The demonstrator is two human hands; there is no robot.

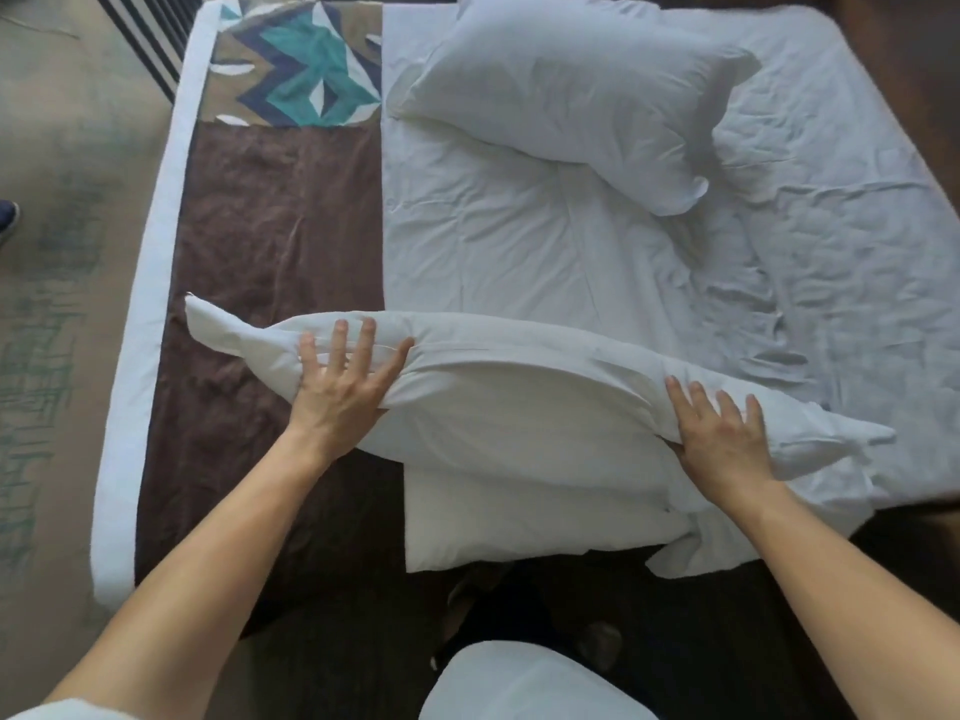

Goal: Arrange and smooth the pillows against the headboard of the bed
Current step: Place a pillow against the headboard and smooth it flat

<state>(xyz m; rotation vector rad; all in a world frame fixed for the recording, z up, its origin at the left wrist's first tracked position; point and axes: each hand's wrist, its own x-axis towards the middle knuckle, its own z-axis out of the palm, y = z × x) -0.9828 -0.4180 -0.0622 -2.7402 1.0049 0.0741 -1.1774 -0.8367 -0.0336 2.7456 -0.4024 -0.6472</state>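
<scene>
White pillow (519, 407) (near edge); left hand (343, 387), right hand (722, 439) press it.

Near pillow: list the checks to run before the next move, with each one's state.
1. Left hand on the near pillow: ok, fingers spread over its left end.
2. Right hand on it: ok, lies on its right end.
3. Near pillow smooth: not ok, bunched in the middle, both ends pinched to points.
4. Far pillow squared up: not ok, lies askew on the sheet.
5. Sheet smooth: not ok, wrinkled.
6. Where the headboard is: cannot tell.
</scene>
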